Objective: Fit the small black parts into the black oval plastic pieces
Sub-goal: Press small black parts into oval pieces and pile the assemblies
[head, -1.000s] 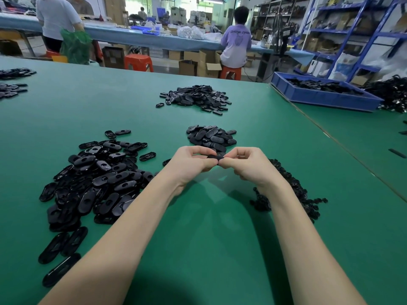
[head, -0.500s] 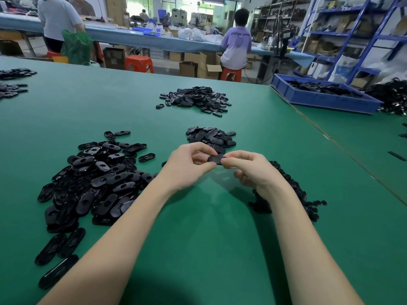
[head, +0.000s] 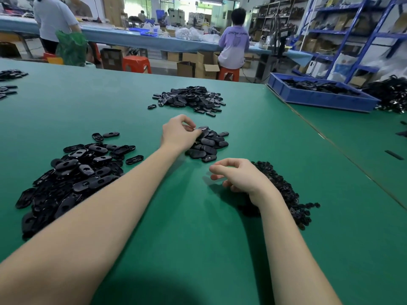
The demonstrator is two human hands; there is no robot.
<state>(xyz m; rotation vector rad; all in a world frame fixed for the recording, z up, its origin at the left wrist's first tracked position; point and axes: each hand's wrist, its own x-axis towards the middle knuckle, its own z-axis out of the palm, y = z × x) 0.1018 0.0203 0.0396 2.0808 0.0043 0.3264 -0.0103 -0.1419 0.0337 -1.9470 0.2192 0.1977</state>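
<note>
Currently left hand (head: 179, 135) is out at the top-left edge of the middle pile (head: 208, 143), fingers curled, pinching one oval piece (head: 202, 128) at the pile's far rim; that piece's long axis runs roughly left-right, and it's slightly blurred, so I can't tell which face is up. Right hand (head: 237, 176) is nearer, just above the counter (head: 198, 249), fingers loosely curled with nothing visible in them. It sits at the left edge of the small black parts heap (head: 284, 194), which trails toward the near right.

Large pile of oval pieces (head: 72, 175) is to the left of the left forearm; ovals there lie at mixed angles, with a few strays (head: 134, 160) apart on its right side. Bare green strip runs between the forearms down to the near edge. Another pile (head: 189, 99) sits farther out on centre, well apart from the middle one.

Counter's right edge has a seam, then a second green surface carrying a blue bin (head: 319, 95) of black parts. More small heaps (head: 11, 74) at far left. Background: seated person (head: 234, 40) on a red stool, standing person (head: 55, 20), blue shelving (head: 352, 29), cardboard boxes.
</note>
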